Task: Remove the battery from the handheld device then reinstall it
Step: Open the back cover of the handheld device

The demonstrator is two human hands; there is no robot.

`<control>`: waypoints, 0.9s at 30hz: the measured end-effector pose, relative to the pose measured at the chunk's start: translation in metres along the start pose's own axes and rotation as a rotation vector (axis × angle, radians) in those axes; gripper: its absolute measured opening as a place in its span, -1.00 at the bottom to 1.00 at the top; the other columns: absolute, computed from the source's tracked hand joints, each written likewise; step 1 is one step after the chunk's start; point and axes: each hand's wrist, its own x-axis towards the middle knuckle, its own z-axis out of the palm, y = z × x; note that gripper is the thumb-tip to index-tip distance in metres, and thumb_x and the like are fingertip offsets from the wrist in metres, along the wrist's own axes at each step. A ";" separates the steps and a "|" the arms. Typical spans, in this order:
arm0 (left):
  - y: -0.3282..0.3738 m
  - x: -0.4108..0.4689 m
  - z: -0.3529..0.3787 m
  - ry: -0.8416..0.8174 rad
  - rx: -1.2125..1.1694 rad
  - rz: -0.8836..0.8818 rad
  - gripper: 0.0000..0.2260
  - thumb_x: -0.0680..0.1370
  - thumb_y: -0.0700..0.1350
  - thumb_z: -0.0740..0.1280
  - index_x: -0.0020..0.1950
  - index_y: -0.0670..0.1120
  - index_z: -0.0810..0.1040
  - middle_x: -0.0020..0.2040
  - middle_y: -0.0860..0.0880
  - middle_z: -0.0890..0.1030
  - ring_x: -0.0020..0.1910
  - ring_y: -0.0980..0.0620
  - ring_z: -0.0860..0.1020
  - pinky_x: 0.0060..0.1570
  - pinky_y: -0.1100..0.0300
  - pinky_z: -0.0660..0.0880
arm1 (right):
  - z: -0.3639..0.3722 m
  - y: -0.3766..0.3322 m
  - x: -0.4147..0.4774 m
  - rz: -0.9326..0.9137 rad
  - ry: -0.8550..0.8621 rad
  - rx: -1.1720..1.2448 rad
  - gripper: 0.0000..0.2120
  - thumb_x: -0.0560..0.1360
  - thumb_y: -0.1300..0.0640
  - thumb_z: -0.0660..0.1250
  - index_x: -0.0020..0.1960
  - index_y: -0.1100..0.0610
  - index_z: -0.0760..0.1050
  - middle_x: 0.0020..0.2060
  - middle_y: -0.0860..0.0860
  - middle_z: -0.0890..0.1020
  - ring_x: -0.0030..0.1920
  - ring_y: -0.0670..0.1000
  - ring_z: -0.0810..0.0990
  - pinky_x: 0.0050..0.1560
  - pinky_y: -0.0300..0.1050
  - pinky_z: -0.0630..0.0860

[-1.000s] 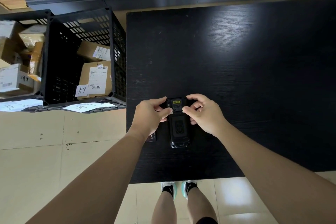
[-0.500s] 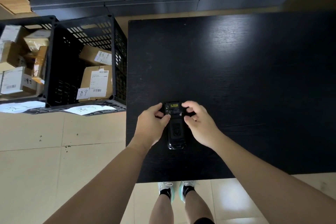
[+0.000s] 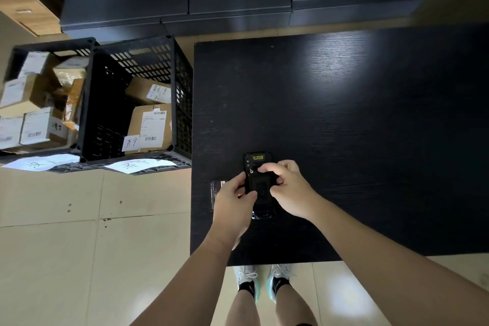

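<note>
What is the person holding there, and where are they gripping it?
A black handheld device lying back-up on the table. The left hand grips its left edge, the right hand its right edge and upper back.

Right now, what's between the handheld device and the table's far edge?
Nothing: in the head view, bare black table runs from the handheld device to its far edge.

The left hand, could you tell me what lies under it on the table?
A flat black card-like item with white print juts out beneath the left hand; its remainder is covered, so what it is stays unclear.
</note>
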 end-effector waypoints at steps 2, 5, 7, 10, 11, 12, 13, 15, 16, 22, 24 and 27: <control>-0.001 -0.002 0.002 -0.002 -0.013 0.015 -0.55 0.54 -0.27 0.38 0.37 0.12 0.56 0.14 0.14 0.63 0.06 0.36 0.60 0.12 0.24 0.58 | 0.000 -0.003 0.000 0.004 0.008 0.010 -0.42 0.44 0.35 0.24 0.14 -0.34 0.48 0.08 -0.21 0.29 -0.04 -0.07 0.48 -0.21 -0.30 0.51; 0.000 -0.002 0.002 -0.006 0.007 0.046 -0.54 0.53 -0.27 0.39 0.11 0.35 0.60 0.09 0.14 0.66 0.01 0.35 0.61 0.02 0.34 0.56 | -0.002 -0.005 -0.003 0.009 -0.002 0.033 -0.40 0.41 0.37 0.30 0.12 -0.33 0.48 0.11 -0.18 0.30 -0.04 -0.08 0.48 -0.24 -0.34 0.52; -0.001 -0.001 0.002 -0.002 0.054 0.066 -0.54 0.52 -0.27 0.41 0.12 0.33 0.61 0.09 0.13 0.65 0.01 0.33 0.62 -0.05 0.43 0.54 | -0.003 -0.005 -0.006 -0.006 -0.011 0.045 -0.40 0.39 0.36 0.36 0.13 -0.32 0.48 0.13 -0.16 0.30 -0.02 -0.09 0.49 -0.23 -0.41 0.53; -0.004 0.001 0.004 0.042 0.108 0.099 -0.55 0.50 -0.31 0.42 0.33 0.05 0.60 0.12 0.14 0.62 0.01 0.37 0.59 -0.12 0.55 0.50 | -0.003 -0.003 -0.011 -0.036 -0.011 0.038 -0.38 0.37 0.35 0.43 0.18 -0.30 0.47 0.18 -0.14 0.30 0.02 -0.12 0.48 -0.22 -0.50 0.51; -0.005 0.001 0.004 0.056 0.118 0.106 -0.56 0.49 -0.31 0.42 0.33 0.04 0.59 0.15 0.13 0.60 0.04 0.33 0.59 -0.08 0.51 0.52 | -0.003 -0.003 -0.011 -0.040 -0.011 0.038 -0.37 0.37 0.35 0.45 0.18 -0.31 0.47 0.19 -0.13 0.31 0.03 -0.12 0.48 -0.22 -0.50 0.52; -0.007 0.001 0.005 0.068 0.129 0.111 -0.56 0.49 -0.30 0.42 0.32 0.04 0.60 0.17 0.11 0.57 0.07 0.27 0.58 0.00 0.42 0.55 | -0.004 -0.003 -0.011 -0.041 -0.011 0.039 -0.37 0.37 0.34 0.46 0.18 -0.31 0.47 0.19 -0.13 0.31 0.04 -0.12 0.48 -0.22 -0.48 0.53; -0.007 0.001 0.006 0.080 0.137 0.113 -0.57 0.48 -0.30 0.43 0.29 0.05 0.60 0.18 0.10 0.56 0.08 0.22 0.57 0.05 0.34 0.57 | -0.004 -0.004 -0.011 -0.043 -0.010 0.036 -0.37 0.37 0.34 0.47 0.19 -0.31 0.47 0.20 -0.13 0.31 0.04 -0.12 0.49 -0.22 -0.48 0.53; -0.008 0.001 0.006 0.094 0.135 0.105 -0.58 0.47 -0.30 0.45 0.24 0.09 0.60 0.13 0.10 0.57 0.06 0.18 0.57 0.01 0.32 0.57 | -0.004 -0.004 -0.012 -0.053 0.012 0.030 -0.35 0.37 0.31 0.48 0.22 -0.32 0.45 0.20 -0.15 0.32 0.04 -0.12 0.49 -0.19 -0.44 0.54; -0.008 0.001 0.006 0.091 0.127 0.096 -0.58 0.46 -0.30 0.45 0.22 0.11 0.60 0.09 0.10 0.58 0.04 0.17 0.58 -0.03 0.34 0.56 | -0.003 -0.003 -0.014 -0.053 0.039 0.037 -0.34 0.37 0.29 0.49 0.24 -0.33 0.44 0.19 -0.15 0.33 0.04 -0.11 0.50 -0.17 -0.41 0.54; -0.010 0.003 0.005 0.084 0.096 0.077 -0.58 0.45 -0.29 0.46 0.18 0.14 0.61 0.02 0.07 0.63 -0.01 0.14 0.62 -0.05 0.33 0.57 | 0.011 0.009 -0.028 -0.041 0.186 0.130 -0.37 0.39 0.19 0.53 0.33 -0.25 0.44 0.13 -0.11 0.44 0.04 -0.09 0.53 -0.05 -0.37 0.51; -0.011 0.002 0.005 0.091 0.090 0.078 -0.59 0.46 -0.28 0.46 0.20 0.14 0.62 0.02 0.07 0.64 -0.02 0.16 0.62 -0.05 0.32 0.58 | 0.015 0.010 -0.029 -0.034 0.215 0.158 -0.36 0.40 0.19 0.53 0.38 -0.20 0.44 0.12 -0.12 0.44 0.05 -0.10 0.54 0.01 -0.35 0.50; -0.014 0.003 0.006 0.102 0.085 0.077 -0.58 0.47 -0.27 0.46 0.25 0.10 0.63 0.04 0.07 0.65 -0.02 0.17 0.63 -0.06 0.35 0.58 | 0.016 0.009 -0.028 -0.049 0.217 0.164 -0.34 0.41 0.20 0.54 0.42 -0.16 0.43 0.11 -0.11 0.46 0.05 -0.10 0.54 0.07 -0.35 0.49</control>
